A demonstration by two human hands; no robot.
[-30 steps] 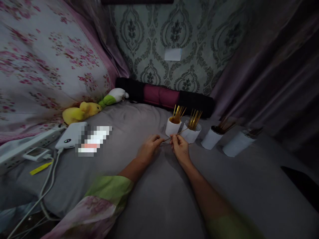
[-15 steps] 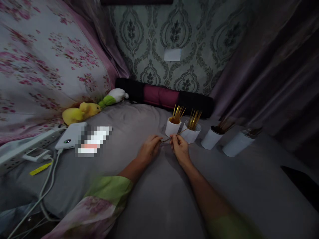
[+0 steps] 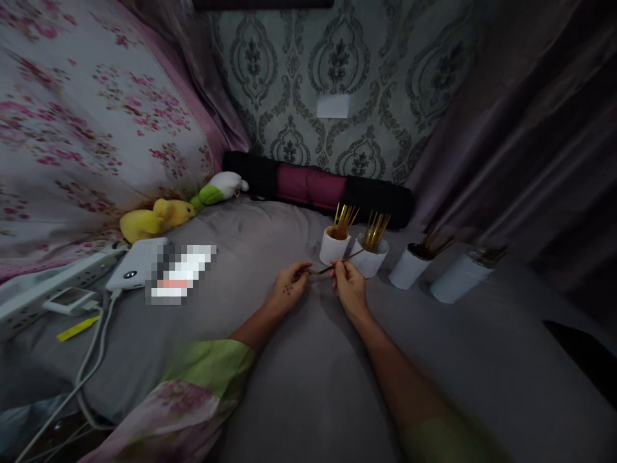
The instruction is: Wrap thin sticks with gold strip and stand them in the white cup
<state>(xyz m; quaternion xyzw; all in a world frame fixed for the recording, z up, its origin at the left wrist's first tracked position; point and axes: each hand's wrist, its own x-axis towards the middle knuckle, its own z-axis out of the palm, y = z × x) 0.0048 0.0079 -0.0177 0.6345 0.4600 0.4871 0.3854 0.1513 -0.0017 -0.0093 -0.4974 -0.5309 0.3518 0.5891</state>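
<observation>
Between my hands is a thin brown stick (image 3: 324, 270), slanting up to the right. My left hand (image 3: 291, 287) pinches its left end with closed fingers, and small dark marks show on the back of that hand. Nearer its middle, my right hand (image 3: 349, 290) grips the stick between thumb and fingers, and the far end sticks out past them. Just beyond are two white cups, a left one (image 3: 334, 249) and a right one (image 3: 375, 265), both holding upright golden sticks (image 3: 374, 230). The stick's tip passes in front of the right cup.
Two tilted-looking white cylinders, one nearer (image 3: 407, 270) and one farther right (image 3: 457, 280), hold darker sticks. A dark red and black roll (image 3: 313, 186) lies along the wall. At left are plush toys (image 3: 164, 218), a power bank (image 3: 139, 262), a power strip (image 3: 58, 284) and cables.
My left hand has turned at the wrist and shifted slightly left, so more of its marked back shows. The stick looks a little turned between the fingers. The right hand has barely moved.
</observation>
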